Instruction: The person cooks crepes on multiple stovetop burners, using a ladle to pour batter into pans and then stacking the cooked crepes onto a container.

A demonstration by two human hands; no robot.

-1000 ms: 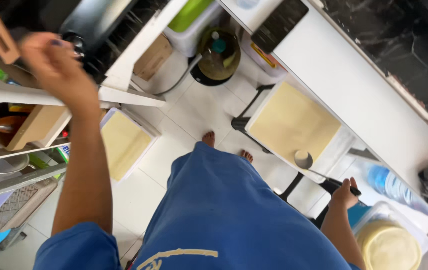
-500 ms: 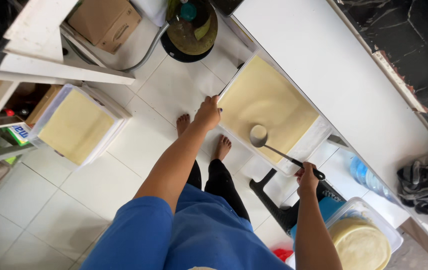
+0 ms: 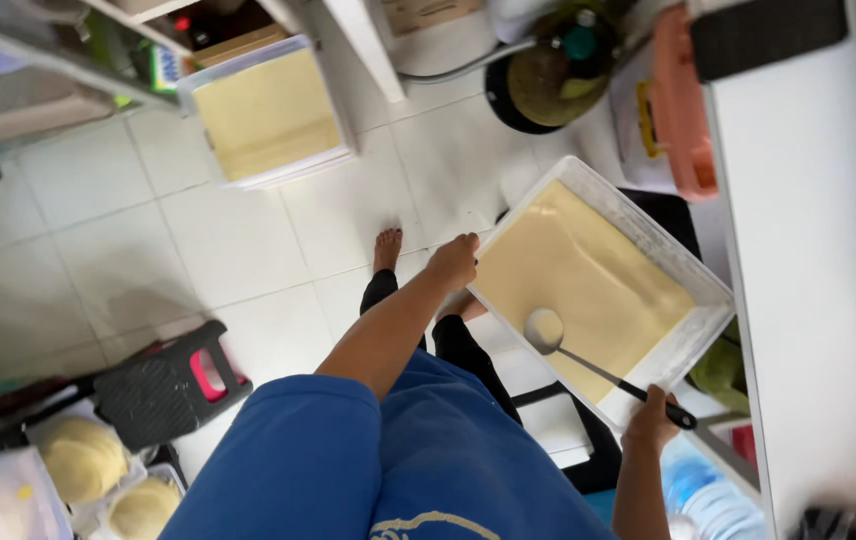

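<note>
A white rectangular tub (image 3: 700,316) full of pale yellow batter stands in front of me beside a white counter. My left hand (image 3: 453,260) grips the tub's near left rim. My right hand (image 3: 651,421) is closed on the black handle of a ladle (image 3: 588,362). The ladle's round bowl rests on the batter surface near the tub's middle.
A second batter tub (image 3: 268,112) lies on the tiled floor under a shelf. A dark bucket (image 3: 546,85) and an orange container (image 3: 681,100) sit by the white counter (image 3: 808,270). A black stool (image 3: 166,382) and tubs of dough rounds (image 3: 83,458) are at lower left.
My view has swung left and the tub now sits further right. My left hand moved from the tub's far corner to its near rim. The ladle stays in the batter.
</note>
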